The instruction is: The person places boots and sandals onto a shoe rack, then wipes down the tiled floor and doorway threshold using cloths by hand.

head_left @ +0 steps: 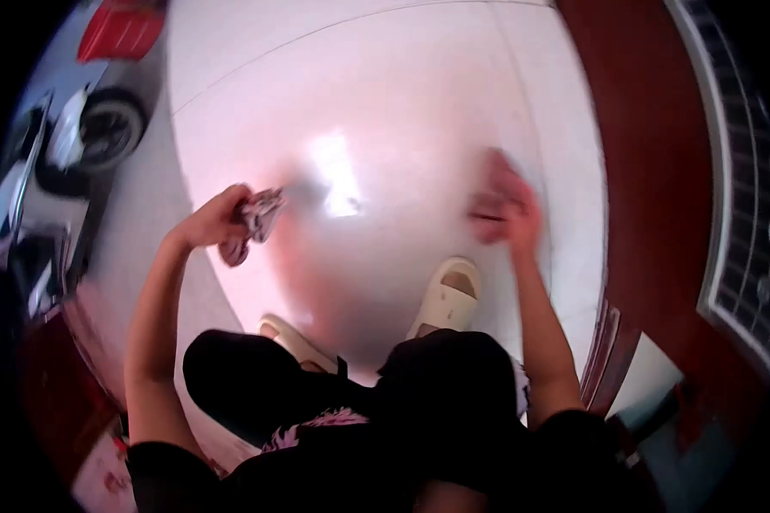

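My left hand (pixel 211 220) is closed around a crumpled, pinkish cloth (pixel 263 212) with dark markings. Part of the bundle sticks out past the fingertips, and a rounded end hangs below them. Well apart from it, on the other side, my right hand (pixel 515 209) is raised over the pale floor. Motion smears its fingers, and a reddish-pink blur with a dark streak shows there. I cannot make out whether that blur is fingers or something held.
Pale, shiny floor (pixel 385 111) lies ahead, with my cream slippers (pixel 447 301) on it. A wheeled vehicle (pixel 111 128) and a red plastic container (pixel 121 28) are at the left. Dark red woodwork (pixel 650 154) runs along the right, beside a dark grid panel (pixel 744 197).
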A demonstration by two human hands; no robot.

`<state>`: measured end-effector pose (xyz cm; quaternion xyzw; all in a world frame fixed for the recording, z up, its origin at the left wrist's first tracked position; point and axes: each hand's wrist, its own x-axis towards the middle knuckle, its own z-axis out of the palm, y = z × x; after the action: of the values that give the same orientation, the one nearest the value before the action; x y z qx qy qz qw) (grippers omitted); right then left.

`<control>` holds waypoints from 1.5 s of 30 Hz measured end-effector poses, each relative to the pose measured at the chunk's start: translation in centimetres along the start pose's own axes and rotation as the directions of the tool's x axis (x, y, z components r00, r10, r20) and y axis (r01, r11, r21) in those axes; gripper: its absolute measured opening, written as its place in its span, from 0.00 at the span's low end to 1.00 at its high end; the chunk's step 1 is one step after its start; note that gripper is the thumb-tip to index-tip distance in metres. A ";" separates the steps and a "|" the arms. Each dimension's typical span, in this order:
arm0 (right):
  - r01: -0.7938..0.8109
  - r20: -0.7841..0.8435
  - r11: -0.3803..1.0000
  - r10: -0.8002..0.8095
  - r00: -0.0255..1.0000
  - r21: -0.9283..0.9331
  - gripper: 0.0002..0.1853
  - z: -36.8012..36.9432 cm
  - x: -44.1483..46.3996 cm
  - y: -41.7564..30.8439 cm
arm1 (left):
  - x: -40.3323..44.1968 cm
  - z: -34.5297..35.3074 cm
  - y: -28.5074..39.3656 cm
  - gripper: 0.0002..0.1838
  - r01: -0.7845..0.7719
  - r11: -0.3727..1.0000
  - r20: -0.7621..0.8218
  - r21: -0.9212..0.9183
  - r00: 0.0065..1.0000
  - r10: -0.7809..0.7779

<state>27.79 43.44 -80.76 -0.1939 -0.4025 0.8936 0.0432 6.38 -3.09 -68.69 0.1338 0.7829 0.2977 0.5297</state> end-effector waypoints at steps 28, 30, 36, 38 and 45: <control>-0.423 -0.351 -0.203 -0.313 0.883 -0.883 0.30 -1.2 4.2 5.8 | -0.1 10.8 -13.9 0.25 -0.329 0.654 0.231 -0.681 0.751 0.619; -0.433 -0.235 -0.235 -0.574 0.784 -0.870 0.25 5.5 3.3 13.7 | 1.1 14.4 -14.2 0.26 -0.339 0.635 0.291 -0.694 0.675 0.678; -0.131 -0.133 0.893 0.081 0.988 -0.431 0.12 32.5 1.8 35.6 | 2.7 19.6 -13.6 0.30 -0.056 0.929 0.824 -0.365 0.445 0.351; 0.474 0.521 0.308 0.088 0.849 -0.825 0.09 37.9 1.8 38.4 | 2.6 22.5 -15.4 0.30 0.140 0.648 0.576 -0.749 0.621 0.531; -0.466 0.304 0.883 0.458 0.836 -0.048 0.28 36.2 4.6 25.7 | 2.4 19.3 -14.0 0.29 -0.119 0.772 0.421 -0.625 0.780 0.462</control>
<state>11.80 1.84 -79.34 -0.1437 -0.3329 0.9022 -0.2338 24.49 -6.57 -84.01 0.1759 0.4384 0.5460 0.6920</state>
